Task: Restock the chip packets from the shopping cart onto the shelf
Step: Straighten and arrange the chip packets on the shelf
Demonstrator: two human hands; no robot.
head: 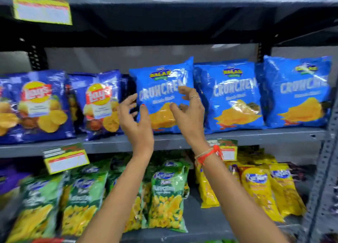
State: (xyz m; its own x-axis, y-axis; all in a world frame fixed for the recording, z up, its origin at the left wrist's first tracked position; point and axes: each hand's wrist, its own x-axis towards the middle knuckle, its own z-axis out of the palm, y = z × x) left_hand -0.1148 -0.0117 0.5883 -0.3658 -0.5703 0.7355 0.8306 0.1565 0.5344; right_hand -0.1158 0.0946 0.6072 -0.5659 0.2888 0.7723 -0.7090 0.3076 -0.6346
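Note:
A bright blue Crunchex chip packet point(161, 82) stands upright on the middle grey shelf point(109, 144). Both my hands are raised in front of it. My left hand point(135, 122) is at its lower left edge with fingers spread, and the thumb lies against the packet's face. My right hand point(190, 111) hovers over its right half with fingers curled and apart, gripping nothing. Two more blue Crunchex packets point(236, 96) point(298, 91) stand to the right. The shopping cart is out of view.
Dark blue Lay's packets point(38, 105) point(102, 104) fill the shelf's left side. Below stand green packets point(166, 197) and yellow packets point(259, 188). Price tags point(65, 158) hang from the shelf edges. A grey perforated upright point(323, 178) runs down the right.

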